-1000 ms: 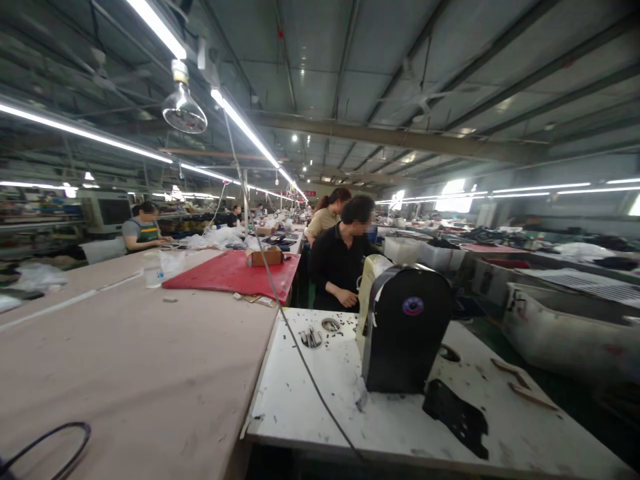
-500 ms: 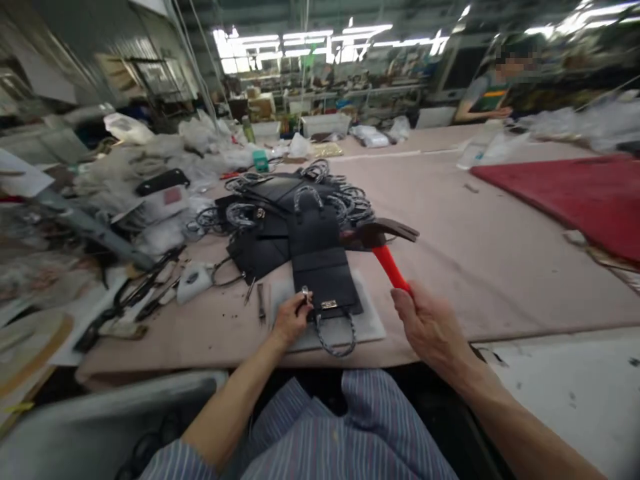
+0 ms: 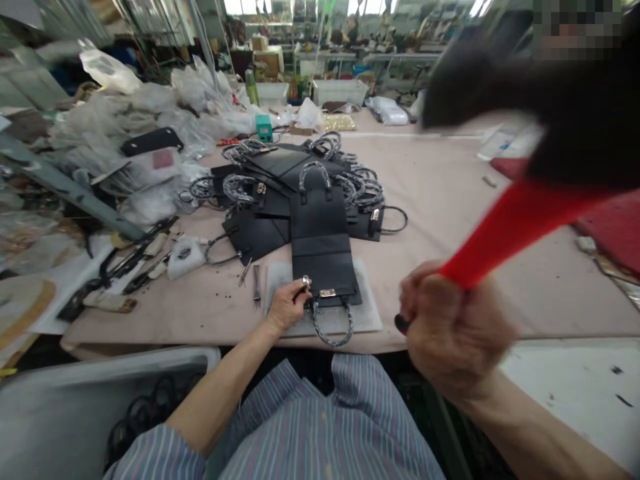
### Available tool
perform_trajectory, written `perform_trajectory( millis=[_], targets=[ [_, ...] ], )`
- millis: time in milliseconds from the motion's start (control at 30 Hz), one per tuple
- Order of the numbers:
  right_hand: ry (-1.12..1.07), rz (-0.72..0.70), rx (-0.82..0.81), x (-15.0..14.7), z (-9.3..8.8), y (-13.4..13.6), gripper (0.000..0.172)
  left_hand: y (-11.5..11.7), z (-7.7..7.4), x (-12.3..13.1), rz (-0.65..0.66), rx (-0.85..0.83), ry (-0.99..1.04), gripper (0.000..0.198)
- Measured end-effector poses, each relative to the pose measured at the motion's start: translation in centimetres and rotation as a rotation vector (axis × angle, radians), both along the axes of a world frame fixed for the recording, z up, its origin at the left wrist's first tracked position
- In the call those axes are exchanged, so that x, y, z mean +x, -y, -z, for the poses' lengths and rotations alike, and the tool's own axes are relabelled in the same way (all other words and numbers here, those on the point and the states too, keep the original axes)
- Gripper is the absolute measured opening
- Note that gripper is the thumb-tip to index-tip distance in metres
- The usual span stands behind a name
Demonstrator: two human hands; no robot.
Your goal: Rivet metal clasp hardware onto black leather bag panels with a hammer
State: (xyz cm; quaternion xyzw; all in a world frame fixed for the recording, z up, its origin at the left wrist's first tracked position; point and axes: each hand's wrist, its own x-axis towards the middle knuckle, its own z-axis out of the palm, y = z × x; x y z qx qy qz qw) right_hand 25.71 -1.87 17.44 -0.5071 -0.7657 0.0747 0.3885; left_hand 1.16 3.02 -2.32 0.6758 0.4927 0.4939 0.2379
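My right hand (image 3: 455, 327) is closed around the red handle of a claw hammer (image 3: 505, 230), raised close to the camera; its dark head is blurred. My left hand (image 3: 287, 307) pinches a small metal punch (image 3: 305, 281) with a shiny round top, at the left edge of a black bag piece (image 3: 323, 220). The punch's lower end is hidden by my fingers. That bag piece lies unfolded, with a wrapped handle at each end and a gold-coloured clasp (image 3: 327, 293) near the front. Under its near half is a pale board (image 3: 370, 310).
More black bag pieces (image 3: 280, 163) with wrapped handles are heaped behind. Tweezers (image 3: 245, 272) and a pronged tool (image 3: 257, 287) lie left of the board. Plastic bags (image 3: 150, 107) pile up at the back left. A grey bin (image 3: 200, 363) stands below the table's front edge.
My right hand has lifted the hammer up and towards the camera. My left hand keeps the punch at the same spot on the bag piece. The view has tilted down.
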Motion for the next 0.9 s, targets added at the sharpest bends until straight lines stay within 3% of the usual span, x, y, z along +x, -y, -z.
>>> perform_trajectory(
  millis=[100, 200, 300, 400, 467, 633, 700, 800, 900],
  targets=[
    [0.210, -0.072, -0.162, -0.7, 1.5, 0.1, 0.035, -0.1, 0.0, 0.1, 0.001, -0.007, -0.021, 0.014],
    [0.225, -0.044, -0.230, -1.1, 0.7, 0.0, 0.034, -0.2, 0.3, 0.1, 0.002, 0.007, -0.010, 0.020],
    [0.101, 0.008, -0.164, -1.1, -0.3, 0.2, 0.035, -0.2, 0.3, 0.0, 0.004, 0.003, -0.007, 0.022],
    [0.244, -0.082, -0.273, -0.4, 0.5, 0.2, 0.033, -0.1, 0.2, -0.1, 0.010, -0.019, -0.036, 0.014],
    [0.306, -0.075, -0.385, 0.9, 1.7, -0.3, 0.031, -0.1, 0.3, -0.2, 0.008, -0.022, -0.053, 0.013],
    [0.008, 0.281, -0.687, 7.1, 6.1, -3.3, 0.038, -0.2, 0.9, -0.3, 0.003, -0.039, -0.041, 0.019],
    [0.019, 0.385, -0.787, 9.9, 8.4, -4.3, 0.039, -0.2, 0.8, -0.3, 0.011, -0.054, -0.040, 0.019],
    [0.154, 0.509, -0.786, 12.2, 11.5, -5.0, 0.035, 0.0, 0.3, -0.3, 0.022, -0.053, -0.043, 0.019],
    [0.223, 0.487, -0.660, 10.8, 13.7, -4.9, 0.034, 0.1, -0.4, -0.4, 0.042, -0.039, -0.041, 0.020]
  ],
)
